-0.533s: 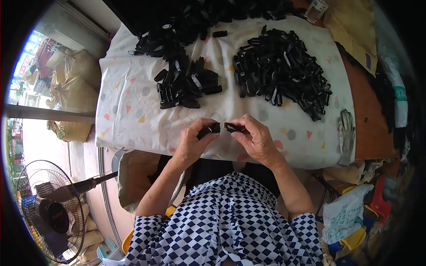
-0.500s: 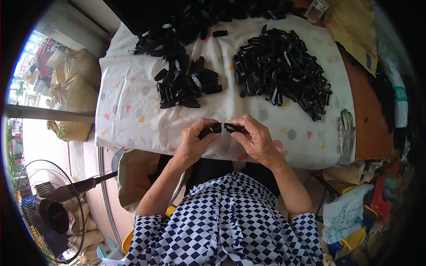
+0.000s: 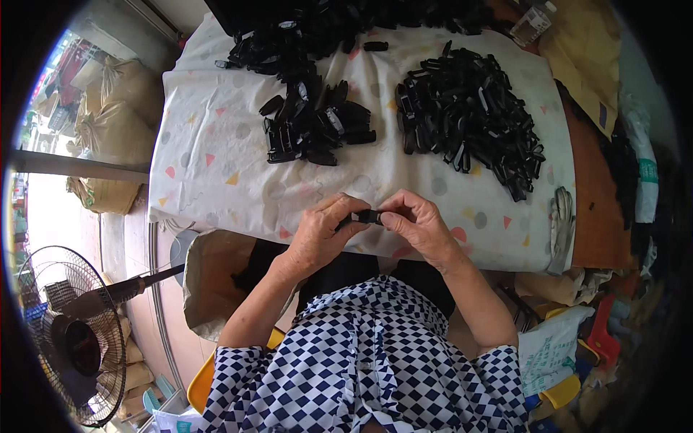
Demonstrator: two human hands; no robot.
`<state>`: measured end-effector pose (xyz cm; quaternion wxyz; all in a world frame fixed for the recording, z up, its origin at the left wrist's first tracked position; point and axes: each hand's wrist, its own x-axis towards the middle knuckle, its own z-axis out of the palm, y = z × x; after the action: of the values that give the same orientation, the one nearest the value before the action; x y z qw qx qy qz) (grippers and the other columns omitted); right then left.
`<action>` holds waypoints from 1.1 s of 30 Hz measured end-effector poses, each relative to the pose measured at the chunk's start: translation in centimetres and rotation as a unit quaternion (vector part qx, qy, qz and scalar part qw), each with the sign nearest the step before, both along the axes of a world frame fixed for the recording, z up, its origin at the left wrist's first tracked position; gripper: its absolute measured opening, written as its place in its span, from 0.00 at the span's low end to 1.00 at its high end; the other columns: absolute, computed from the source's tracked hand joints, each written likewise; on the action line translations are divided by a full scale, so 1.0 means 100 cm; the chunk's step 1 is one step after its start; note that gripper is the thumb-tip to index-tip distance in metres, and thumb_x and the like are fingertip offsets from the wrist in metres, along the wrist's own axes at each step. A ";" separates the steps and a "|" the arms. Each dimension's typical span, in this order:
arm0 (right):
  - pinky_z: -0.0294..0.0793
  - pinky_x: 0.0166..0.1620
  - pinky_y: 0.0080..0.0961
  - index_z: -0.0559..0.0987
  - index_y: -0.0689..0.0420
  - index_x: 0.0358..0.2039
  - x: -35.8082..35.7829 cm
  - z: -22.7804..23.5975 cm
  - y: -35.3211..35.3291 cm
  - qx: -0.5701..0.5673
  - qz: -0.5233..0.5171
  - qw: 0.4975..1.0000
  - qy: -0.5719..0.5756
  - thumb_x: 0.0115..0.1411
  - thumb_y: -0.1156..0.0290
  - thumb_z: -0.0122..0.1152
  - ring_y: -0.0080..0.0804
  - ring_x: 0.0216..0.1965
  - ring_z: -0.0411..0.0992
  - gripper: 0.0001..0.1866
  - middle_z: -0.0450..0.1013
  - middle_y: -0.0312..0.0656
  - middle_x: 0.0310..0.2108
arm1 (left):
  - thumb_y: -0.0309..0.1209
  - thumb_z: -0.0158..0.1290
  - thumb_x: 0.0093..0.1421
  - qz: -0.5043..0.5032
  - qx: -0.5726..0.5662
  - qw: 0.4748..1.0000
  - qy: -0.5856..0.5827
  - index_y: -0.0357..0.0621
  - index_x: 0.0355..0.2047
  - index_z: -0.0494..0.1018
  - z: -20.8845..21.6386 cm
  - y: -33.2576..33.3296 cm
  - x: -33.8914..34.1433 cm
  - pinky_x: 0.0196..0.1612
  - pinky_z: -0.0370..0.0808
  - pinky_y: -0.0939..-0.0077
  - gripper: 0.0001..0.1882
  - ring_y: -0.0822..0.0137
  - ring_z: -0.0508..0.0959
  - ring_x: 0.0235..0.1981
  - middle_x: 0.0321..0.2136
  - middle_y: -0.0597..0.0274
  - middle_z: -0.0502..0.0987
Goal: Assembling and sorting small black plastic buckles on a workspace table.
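Observation:
Near the front edge of the cloth-covered table, my left hand (image 3: 325,227) and my right hand (image 3: 421,225) meet over small black plastic pieces (image 3: 367,216). The fingers of both hands are closed in a pinch. The pieces touch end to end, or one sits partly in the other; I cannot tell which, as fingertips cover much of them. Beyond my left hand lies a small heap of similar black pieces (image 3: 317,124). A larger heap of black pieces (image 3: 469,119) spreads beyond my right hand.
More black parts (image 3: 317,36) cover the far side of the table (image 3: 216,166). A pair of work gloves (image 3: 561,231) lies at its right edge, and a bottle (image 3: 533,25) stands at the far right. A fan (image 3: 76,346) and an open sack (image 3: 209,289) are at the left.
Half a second ago each hand held a black piece with a small gap between them; now the pieces have come together between my fingers. The whole view has shifted slightly.

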<state>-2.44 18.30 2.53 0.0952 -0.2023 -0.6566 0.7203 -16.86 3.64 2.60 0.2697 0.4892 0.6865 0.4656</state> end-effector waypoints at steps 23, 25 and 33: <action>0.78 0.25 0.15 0.71 0.56 0.38 -0.010 0.005 -0.010 -0.383 0.059 0.914 -0.120 0.58 0.63 0.63 0.22 0.30 0.75 0.14 0.72 0.34 0.32 | 0.25 0.59 0.56 0.058 -0.010 0.927 -0.372 0.37 0.37 0.74 -0.009 -0.019 0.014 0.39 0.73 0.81 0.09 0.79 0.73 0.34 0.31 0.69 0.76; 0.78 0.24 0.14 0.71 0.55 0.38 -0.006 -0.012 -0.013 -0.394 0.059 0.912 -0.102 0.59 0.61 0.62 0.22 0.28 0.75 0.14 0.72 0.34 0.30 | 0.24 0.60 0.55 0.077 0.016 0.898 -0.433 0.39 0.36 0.75 -0.014 -0.019 0.016 0.41 0.73 0.82 0.09 0.78 0.74 0.34 0.31 0.69 0.76; 0.75 0.22 0.14 0.70 0.55 0.37 0.009 -0.012 -0.008 -0.420 0.116 0.894 -0.109 0.58 0.55 0.62 0.21 0.22 0.74 0.17 0.72 0.34 0.27 | 0.27 0.59 0.56 0.050 0.031 0.909 -0.413 0.40 0.37 0.75 -0.005 -0.018 0.026 0.42 0.71 0.81 0.09 0.77 0.74 0.34 0.30 0.68 0.76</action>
<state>-1.52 17.47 1.30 -0.1548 -0.2231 -0.3182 0.9083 -14.27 1.85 2.08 0.4903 0.2261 0.5226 0.6599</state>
